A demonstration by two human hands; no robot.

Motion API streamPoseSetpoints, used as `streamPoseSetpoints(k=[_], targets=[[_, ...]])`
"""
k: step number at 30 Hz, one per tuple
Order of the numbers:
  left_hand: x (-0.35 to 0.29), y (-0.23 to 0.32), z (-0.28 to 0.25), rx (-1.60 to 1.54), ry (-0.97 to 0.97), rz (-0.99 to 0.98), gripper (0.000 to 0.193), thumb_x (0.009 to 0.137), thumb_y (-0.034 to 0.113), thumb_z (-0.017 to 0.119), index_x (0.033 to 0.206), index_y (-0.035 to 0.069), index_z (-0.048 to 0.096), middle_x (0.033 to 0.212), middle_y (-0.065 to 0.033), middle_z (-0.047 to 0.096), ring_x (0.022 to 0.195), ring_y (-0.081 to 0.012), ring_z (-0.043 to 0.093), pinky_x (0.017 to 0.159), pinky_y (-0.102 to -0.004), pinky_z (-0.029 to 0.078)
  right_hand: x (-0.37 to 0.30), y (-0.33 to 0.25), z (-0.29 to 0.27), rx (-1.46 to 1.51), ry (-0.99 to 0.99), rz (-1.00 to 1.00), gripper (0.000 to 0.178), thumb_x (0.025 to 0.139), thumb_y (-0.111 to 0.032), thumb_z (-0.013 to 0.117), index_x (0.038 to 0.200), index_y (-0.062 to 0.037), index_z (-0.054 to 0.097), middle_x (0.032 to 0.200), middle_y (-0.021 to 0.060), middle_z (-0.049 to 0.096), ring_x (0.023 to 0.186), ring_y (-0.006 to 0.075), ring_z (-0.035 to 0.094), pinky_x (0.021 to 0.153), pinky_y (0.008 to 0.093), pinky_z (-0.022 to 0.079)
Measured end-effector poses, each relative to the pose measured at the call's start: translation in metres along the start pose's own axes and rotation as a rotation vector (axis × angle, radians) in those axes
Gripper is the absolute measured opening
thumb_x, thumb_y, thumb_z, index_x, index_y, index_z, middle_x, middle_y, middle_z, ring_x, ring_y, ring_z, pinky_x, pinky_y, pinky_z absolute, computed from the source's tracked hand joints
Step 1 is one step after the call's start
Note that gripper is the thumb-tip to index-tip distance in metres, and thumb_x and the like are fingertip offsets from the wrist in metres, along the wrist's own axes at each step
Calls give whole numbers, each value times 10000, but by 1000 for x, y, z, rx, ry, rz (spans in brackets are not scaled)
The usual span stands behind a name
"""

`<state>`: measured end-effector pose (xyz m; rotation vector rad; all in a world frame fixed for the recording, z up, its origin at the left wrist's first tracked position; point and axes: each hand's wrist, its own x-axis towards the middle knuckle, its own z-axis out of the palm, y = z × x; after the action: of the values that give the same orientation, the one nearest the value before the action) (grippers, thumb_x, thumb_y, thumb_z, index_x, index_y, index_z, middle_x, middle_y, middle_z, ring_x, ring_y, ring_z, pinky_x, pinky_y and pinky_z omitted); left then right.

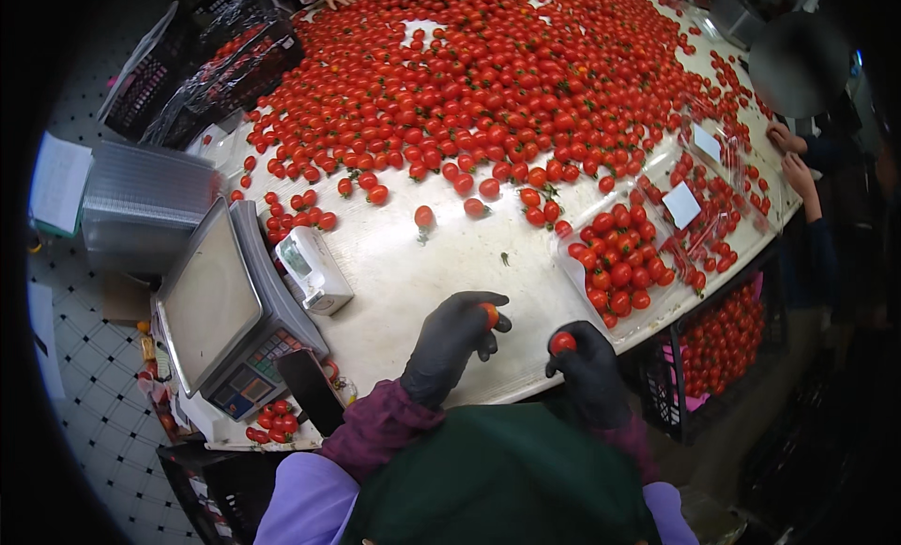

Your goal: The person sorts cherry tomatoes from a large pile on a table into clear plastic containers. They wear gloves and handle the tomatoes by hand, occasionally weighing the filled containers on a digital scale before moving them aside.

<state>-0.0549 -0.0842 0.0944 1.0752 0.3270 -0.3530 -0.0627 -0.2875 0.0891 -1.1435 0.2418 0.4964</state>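
Note:
Both my hands wear black gloves and hover over the near edge of a white table (394,254). My left hand (450,339) grips an orange-red cherry tomato (490,315) between thumb and fingers. A red cherry tomato (562,342) sits in the curled fingers of my right hand (593,369). Just beyond the right hand stands a clear plastic box (584,280) filled with cherry tomatoes. Further off, a wide heap of cherry tomatoes (488,85) covers the far part of the table.
At the left are a weighing scale (211,301), a small white device (314,271), a dark phone (312,391) and stacked clear boxes (150,207). Filled boxes with white labels (681,205) stand at the right. Below is a crate of tomatoes (723,343). Another person's hands (796,170) rest near the right edge.

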Motion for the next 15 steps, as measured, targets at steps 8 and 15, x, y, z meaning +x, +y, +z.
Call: streamPoseSetpoints(k=[8,15], targets=[[8,-26,-4,489,-52,291,393,813,76,634,1188,56,516,1067,-89,587,897,-173,556,780,-296,458,-28,-42,-23,-31,165,-80,278,840,-226,591,1025,-28,529,919,93,587,744,165,572,670,294,486],[0,-7,47,1023,-507,642,676,751,89,666,1342,28,346,1328,-162,418,1199,-343,408,983,-398,347,-22,-20,-17,63,-20,222,296,834,-167,604,1094,-58,512,946,54,579,737,92,529,594,242,432]])
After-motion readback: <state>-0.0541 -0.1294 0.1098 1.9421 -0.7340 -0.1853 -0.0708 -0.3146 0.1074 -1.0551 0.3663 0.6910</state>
